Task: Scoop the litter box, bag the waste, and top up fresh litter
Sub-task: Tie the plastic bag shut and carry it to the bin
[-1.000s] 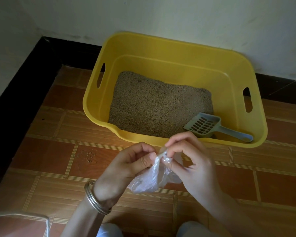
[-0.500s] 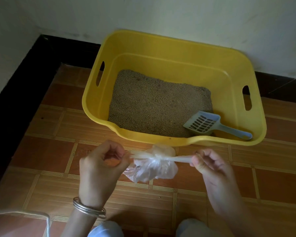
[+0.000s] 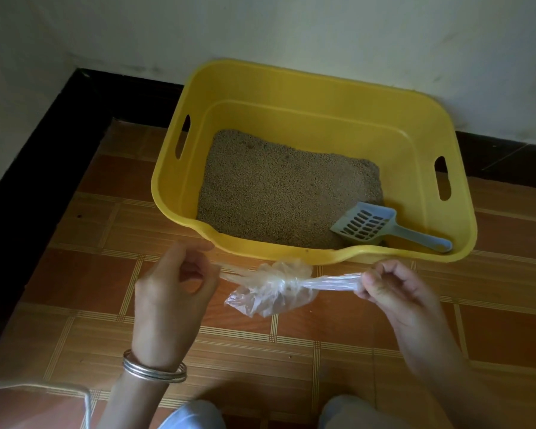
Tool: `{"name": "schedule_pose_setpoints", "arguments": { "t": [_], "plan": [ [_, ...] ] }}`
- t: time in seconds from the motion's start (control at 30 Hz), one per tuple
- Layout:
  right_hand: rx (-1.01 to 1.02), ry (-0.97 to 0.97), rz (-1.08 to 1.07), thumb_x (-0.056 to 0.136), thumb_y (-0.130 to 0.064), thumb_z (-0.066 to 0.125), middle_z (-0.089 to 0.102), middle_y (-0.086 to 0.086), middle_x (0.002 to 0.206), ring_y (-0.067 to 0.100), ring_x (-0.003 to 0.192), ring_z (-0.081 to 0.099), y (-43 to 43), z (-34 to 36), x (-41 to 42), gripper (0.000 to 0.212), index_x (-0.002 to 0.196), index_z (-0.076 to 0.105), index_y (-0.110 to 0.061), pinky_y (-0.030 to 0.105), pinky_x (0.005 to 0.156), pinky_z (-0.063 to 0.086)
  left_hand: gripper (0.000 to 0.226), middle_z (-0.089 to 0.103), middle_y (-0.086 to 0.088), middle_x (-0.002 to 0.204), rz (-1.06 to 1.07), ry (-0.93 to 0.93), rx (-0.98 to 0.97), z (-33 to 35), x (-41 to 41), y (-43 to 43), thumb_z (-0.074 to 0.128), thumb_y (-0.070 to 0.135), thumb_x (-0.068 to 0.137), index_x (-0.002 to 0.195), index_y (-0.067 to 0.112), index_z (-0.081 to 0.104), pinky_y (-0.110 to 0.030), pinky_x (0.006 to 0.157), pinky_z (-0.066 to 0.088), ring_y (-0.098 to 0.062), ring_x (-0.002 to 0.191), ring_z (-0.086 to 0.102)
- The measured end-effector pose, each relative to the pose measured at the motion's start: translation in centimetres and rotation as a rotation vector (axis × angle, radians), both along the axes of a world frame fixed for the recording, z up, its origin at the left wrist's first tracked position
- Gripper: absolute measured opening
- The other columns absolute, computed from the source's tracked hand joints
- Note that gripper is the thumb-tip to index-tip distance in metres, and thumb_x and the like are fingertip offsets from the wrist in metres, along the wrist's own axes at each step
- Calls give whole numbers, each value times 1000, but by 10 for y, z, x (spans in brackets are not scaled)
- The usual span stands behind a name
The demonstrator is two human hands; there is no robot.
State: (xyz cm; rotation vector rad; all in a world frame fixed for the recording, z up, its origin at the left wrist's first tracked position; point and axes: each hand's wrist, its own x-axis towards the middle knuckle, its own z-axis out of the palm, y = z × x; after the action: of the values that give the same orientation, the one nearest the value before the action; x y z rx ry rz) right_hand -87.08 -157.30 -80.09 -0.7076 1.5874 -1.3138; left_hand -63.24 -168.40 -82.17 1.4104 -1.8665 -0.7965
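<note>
A small clear plastic bag (image 3: 268, 291) hangs above the tiled floor in front of the yellow litter box (image 3: 316, 91). Its two stretched ends run sideways from a knot at the middle. My left hand (image 3: 175, 292) pinches the left end and my right hand (image 3: 393, 289) pinches the right end, both pulled taut. The box holds brown litter (image 3: 285, 187) over its left and middle part. A grey slotted scoop (image 3: 381, 227) lies inside at the front right, its handle pointing right.
The box stands against a white wall (image 3: 291, 26) with a black skirting (image 3: 28, 168) along the corner at left. Orange floor tiles (image 3: 106, 274) spread in front. A pale rim of some object (image 3: 44, 390) shows at the bottom left. My knees (image 3: 195, 416) are at the bottom edge.
My hands were together at the bag's neck, then drew apart sideways. The bag's ends are now stretched out tight on both sides of the knot.
</note>
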Motion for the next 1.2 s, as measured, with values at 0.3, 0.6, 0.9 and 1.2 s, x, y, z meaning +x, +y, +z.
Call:
{"name": "schedule_pose_setpoints", "arguments": {
  "t": [0.3,0.6,0.9,1.2],
  "plan": [
    [-126,310,284,80,-22,65,70,-2,83,10,82,66,-37,25,28,11,83,56,-18,18,74,49,23,70,2,80,-212,505,414,35,-44,5,73,9,78,96,21,66,-17,71,51,-12,79,67],
    [-88,240,247,77,-16,65,71,-3,83,7,77,67,-41,21,39,16,90,56,-19,19,70,49,26,73,13,85,-220,430,280,30,-49,22,74,24,74,98,28,64,-20,81,50,-3,86,68],
    [-52,65,203,66,-20,76,72,4,83,15,79,67,-43,25,42,32,92,56,-13,25,75,52,22,64,27,80,-199,213,-121,31,-49,17,69,38,71,92,38,62,-6,81,39,2,87,60],
    [-144,192,246,85,-10,57,67,5,84,16,83,69,-40,27,42,9,89,56,-17,26,73,53,55,57,7,115,-330,3,-78,6,-34,9,65,47,69,117,23,59,-18,92,40,-9,105,52]
  ]
}}
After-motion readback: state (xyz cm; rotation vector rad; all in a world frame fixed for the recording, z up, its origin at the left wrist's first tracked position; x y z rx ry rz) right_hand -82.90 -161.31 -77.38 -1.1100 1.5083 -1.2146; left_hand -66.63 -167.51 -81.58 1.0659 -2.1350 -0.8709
